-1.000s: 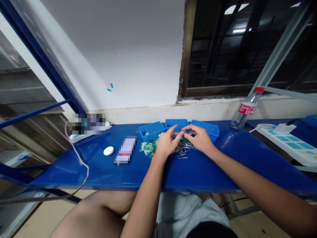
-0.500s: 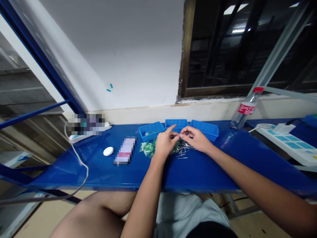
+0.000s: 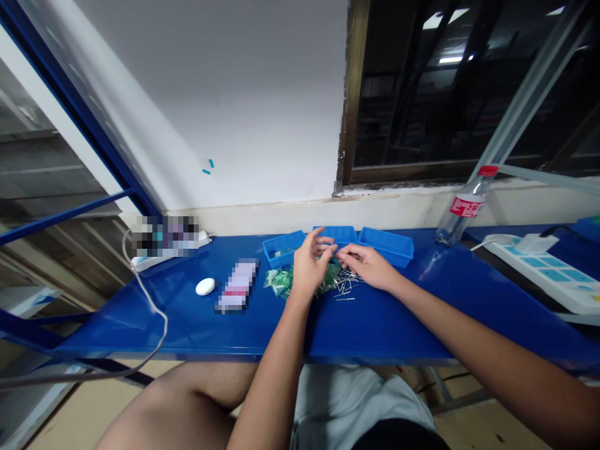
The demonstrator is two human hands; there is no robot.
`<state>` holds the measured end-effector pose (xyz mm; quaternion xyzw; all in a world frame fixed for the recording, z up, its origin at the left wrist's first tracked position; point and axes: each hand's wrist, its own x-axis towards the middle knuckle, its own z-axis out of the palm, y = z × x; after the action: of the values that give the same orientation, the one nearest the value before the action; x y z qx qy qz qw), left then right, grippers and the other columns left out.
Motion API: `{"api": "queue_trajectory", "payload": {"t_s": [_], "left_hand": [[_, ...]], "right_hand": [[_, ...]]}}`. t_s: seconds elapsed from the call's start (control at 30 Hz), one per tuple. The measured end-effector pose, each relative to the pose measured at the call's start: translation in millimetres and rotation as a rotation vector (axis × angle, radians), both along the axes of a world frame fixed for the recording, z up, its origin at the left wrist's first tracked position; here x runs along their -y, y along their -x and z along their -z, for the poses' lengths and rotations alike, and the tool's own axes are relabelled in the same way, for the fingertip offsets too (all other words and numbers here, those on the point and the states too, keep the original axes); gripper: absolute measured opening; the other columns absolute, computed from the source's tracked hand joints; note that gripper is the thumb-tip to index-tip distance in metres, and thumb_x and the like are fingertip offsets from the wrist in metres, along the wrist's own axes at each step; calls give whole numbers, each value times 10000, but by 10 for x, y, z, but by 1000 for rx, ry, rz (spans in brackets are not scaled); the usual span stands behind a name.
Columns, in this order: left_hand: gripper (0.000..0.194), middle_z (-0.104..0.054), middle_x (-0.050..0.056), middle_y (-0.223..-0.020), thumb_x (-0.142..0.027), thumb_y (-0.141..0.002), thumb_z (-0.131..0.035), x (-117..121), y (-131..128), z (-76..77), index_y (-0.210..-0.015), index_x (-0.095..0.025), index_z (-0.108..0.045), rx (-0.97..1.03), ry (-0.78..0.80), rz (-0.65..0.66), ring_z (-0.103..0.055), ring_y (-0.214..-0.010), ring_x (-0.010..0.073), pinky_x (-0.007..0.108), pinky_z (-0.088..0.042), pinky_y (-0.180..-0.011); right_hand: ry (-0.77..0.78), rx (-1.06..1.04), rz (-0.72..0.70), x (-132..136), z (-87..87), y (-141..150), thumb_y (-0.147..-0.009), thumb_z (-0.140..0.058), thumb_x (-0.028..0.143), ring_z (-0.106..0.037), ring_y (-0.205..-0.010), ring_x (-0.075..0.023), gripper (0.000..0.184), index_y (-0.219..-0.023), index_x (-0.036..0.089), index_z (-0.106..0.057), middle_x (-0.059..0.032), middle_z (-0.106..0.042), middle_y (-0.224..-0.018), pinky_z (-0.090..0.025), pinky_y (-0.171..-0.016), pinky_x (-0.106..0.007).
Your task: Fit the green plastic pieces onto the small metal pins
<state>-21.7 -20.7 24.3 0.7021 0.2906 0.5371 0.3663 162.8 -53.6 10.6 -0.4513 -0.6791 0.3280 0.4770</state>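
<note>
My left hand [image 3: 310, 264] hovers over a heap of small green parts [image 3: 280, 279] on the blue table [image 3: 384, 325], its fingers pinched on something too small to make out. My right hand [image 3: 367, 265] is right beside it, fingertips curled toward the left hand above a scatter of thin metal pins [image 3: 347, 285]. The two hands nearly touch at their fingertips. Three shallow blue bins [image 3: 284, 245] stand in a row just behind both hands.
A clear plastic bottle with a red label [image 3: 462, 209] stands at the back right. A white power strip [image 3: 546, 267] lies at the far right. A white oval object [image 3: 205, 285] and a blurred-out box [image 3: 237, 285] rest left of the hands. A grey cable [image 3: 150, 304] hangs over the table's left edge.
Both hands have drifted slightly left and back toward the bins, staying together at the fingertips. My left fingers have lifted a little.
</note>
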Motion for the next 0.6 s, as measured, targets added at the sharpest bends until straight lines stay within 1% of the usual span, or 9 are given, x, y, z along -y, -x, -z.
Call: {"api": "queue_trajectory", "payload": {"t_s": [0.1,0.2,0.27,0.33,0.4,0.5,0.6], "left_hand": [[527,-765,138,-1179,-266,-920,-750,0,-8,4,-1402,-185,-554,62,73,25,-786,-938,197,346,-651,-869],[455,-793,129,-1125,-272,-927,-741,7,-4,1,-1350,-174,-605,54,88,67,-783,-1015,220,368,-642,-927],[415,-790,131,-1158,-288,-956,-704,5,5,0,-1346,-178,-614,36,78,67,-773,-1073,227,372,-634,-950],[381,-773,138,-1217,-320,-994,-647,-4,14,1,-1347,-180,-611,30,63,29,-766,-1096,224,364,-632,-947],[362,-759,145,-1250,-356,-1031,-581,-18,20,3,-1343,-175,-605,39,58,-16,-770,-1074,216,351,-636,-914],[370,-761,150,-1233,-405,-1050,-539,-35,25,0,-1323,-168,-613,78,76,-62,-779,-998,206,327,-637,-837],[372,-775,136,-1186,-429,-1051,-530,-36,35,-11,-1291,-166,-639,95,82,-112,-773,-932,195,301,-623,-774]], "right_hand": [[4,-57,48,-11,28,36,-913,-665,578,-681,-731,-190,387,-987,204,-736,-52,-763,-898,-522,-618,-302],[4,-115,107,-42,61,41,-848,-737,588,-690,-732,-202,405,-962,199,-751,-67,-772,-896,-510,-579,-296],[19,-145,153,-69,79,24,-820,-770,591,-668,-674,-189,422,-960,193,-759,-67,-766,-853,-488,-541,-287],[43,-185,188,-103,88,-3,-826,-768,598,-601,-565,-147,437,-972,186,-758,-56,-749,-799,-454,-495,-273],[47,-250,188,-148,90,-31,-847,-748,611,-560,-523,-118,449,-990,185,-753,-54,-741,-809,-437,-469,-260],[57,-341,173,-229,85,-61,-849,-737,636,-604,-577,-129,476,-988,180,-746,-75,-741,-856,-429,-442,-237],[149,-304,225,-285,79,-73,-855,-706,677,-585,-517,-130,516,-893,163,-736,-72,-712,-740,-351,-378,-217]]}}
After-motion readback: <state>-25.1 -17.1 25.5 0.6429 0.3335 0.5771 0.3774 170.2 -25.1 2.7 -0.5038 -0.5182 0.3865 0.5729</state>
